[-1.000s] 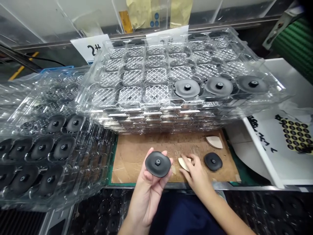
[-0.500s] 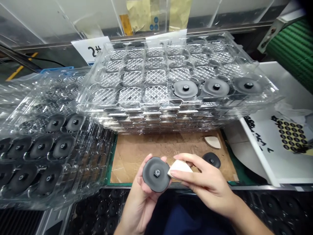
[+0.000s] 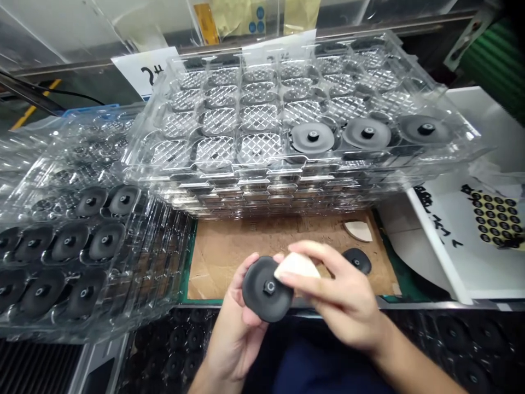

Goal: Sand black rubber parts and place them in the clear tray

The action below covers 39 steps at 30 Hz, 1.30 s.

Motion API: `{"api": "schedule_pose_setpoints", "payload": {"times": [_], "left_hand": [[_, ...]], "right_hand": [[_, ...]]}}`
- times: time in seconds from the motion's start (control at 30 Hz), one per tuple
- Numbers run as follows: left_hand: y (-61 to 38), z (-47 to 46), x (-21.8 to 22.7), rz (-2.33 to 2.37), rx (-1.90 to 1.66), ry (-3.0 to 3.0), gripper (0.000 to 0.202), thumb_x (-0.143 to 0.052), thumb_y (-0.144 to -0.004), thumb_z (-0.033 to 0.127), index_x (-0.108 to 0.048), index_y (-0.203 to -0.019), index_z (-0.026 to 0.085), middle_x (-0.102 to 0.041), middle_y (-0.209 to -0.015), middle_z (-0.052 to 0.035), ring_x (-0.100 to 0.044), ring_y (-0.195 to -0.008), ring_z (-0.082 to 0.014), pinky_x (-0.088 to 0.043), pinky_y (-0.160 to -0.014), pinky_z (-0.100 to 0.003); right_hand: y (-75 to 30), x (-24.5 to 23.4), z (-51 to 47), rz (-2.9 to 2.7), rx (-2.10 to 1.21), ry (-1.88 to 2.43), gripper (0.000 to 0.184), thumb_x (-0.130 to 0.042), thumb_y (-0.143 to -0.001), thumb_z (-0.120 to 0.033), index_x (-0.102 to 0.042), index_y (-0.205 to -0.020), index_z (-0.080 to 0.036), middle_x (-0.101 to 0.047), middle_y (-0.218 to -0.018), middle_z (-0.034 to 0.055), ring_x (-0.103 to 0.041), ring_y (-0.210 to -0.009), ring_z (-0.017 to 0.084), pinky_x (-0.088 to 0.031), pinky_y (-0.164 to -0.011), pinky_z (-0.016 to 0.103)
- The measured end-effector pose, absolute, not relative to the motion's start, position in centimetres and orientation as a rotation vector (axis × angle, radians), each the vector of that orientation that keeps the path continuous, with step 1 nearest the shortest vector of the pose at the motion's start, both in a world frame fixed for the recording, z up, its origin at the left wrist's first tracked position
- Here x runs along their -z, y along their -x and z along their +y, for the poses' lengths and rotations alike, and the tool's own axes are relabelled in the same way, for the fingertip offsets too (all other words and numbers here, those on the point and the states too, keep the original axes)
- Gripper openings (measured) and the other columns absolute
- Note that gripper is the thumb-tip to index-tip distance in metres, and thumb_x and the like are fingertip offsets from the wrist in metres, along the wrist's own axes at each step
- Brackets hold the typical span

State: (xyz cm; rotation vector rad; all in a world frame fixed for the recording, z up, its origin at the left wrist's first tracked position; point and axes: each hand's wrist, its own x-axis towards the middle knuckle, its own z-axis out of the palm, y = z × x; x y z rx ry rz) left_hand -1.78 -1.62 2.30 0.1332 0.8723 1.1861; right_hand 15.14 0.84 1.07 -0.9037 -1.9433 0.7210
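Observation:
My left hand (image 3: 240,323) holds a round black disc (image 3: 256,301) by its edge, the side with a raised centre hub and nut facing up. In my right hand (image 3: 344,295) a white wedge-shaped sponge (image 3: 298,266) is pinched between thumb and fingers. The sponge's tip rests against the upper right of the disc's face. A second black disc (image 3: 356,261) lies on the brown cardboard (image 3: 221,246), partly behind my right hand. Farther back on the cardboard is another pale wedge (image 3: 359,231).
A stack of clear plastic trays (image 3: 254,169) stands behind the cardboard, with three black discs in its front row. To the left, more clear trays (image 3: 135,241) hold several discs. A white bin (image 3: 443,246) at right contains a sheet of round black stickers (image 3: 495,218).
The sponge has moved from the disc's right edge onto its upper right face. The disc has tilted slightly in my left hand. The whole view has shifted a little.

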Motion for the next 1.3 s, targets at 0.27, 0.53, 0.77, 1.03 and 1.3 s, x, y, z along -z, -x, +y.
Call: {"api": "schedule_pose_setpoints", "payload": {"times": [0.27, 0.53, 0.77, 1.03, 1.3], "left_hand": [[1.8, -1.5, -1.5, 0.696, -1.282, -0.289, 0.051, -0.081, -0.057, 0.031, -0.065, -0.106, 0.033, -0.071, -0.114, -0.001, -0.064, -0.104, -0.0162, -0.048, -0.087, -0.021], [1.5, -1.8, -2.2, 0.808, -1.22, -0.186, 0.053, -0.084, -0.049, 0.034, -0.068, -0.1, 0.032, -0.073, -0.105, 0.0024, -0.067, -0.093, -0.0149, -0.051, -0.083, -0.022], [2.2, -1.6, -2.3, 0.803, -1.287, -0.275, 0.05, -0.082, -0.054, 0.03, -0.066, -0.101, 0.035, -0.072, -0.11, 0.0036, -0.067, -0.098, -0.0151, -0.05, -0.086, -0.02], [0.8, -2.1, -1.7, 0.823, -1.455, -0.357, 0.048, -0.081, -0.057, 0.029, -0.064, -0.101, 0.038, -0.071, -0.111, 0.007, -0.066, -0.102, -0.0189, -0.052, -0.088, -0.026], [0.2, -2.3, -1.8, 0.967, -1.53, -0.322, 0.047, -0.083, -0.053, 0.031, -0.064, -0.095, 0.045, -0.07, -0.108, 0.0116, -0.065, -0.102, -0.0193, -0.052, -0.089, -0.032]], "right_hand": [[-14.9, -1.0, 0.0, -1.928, -0.648, 0.951, 0.031, -0.051, -0.083, -0.008, -0.068, -0.107, -0.018, -0.053, -0.116, 0.0126, -0.057, -0.102, 0.021, -0.052, -0.079, 0.031], [-15.2, -1.4, 1.0, -1.972, -0.621, 0.887, 0.034, -0.048, -0.082, -0.006, -0.069, -0.105, -0.019, -0.053, -0.118, 0.0129, -0.057, -0.101, 0.022, -0.053, -0.078, 0.034], [-14.0, -1.4, 0.0, -1.872, -0.695, 0.867, 0.029, -0.051, -0.083, -0.008, -0.069, -0.105, -0.016, -0.054, -0.112, 0.0126, -0.059, -0.097, 0.018, -0.054, -0.074, 0.027], [-12.9, -1.9, -0.7, -1.824, -0.633, 0.929, 0.03, -0.051, -0.084, -0.009, -0.067, -0.107, -0.017, -0.053, -0.111, 0.0119, -0.061, -0.091, 0.017, -0.055, -0.068, 0.024], [-12.3, -1.9, -0.7, -1.782, -0.653, 0.939, 0.027, -0.052, -0.084, -0.011, -0.069, -0.104, -0.017, -0.055, -0.107, 0.0118, -0.061, -0.084, 0.016, -0.055, -0.064, 0.024]]}}
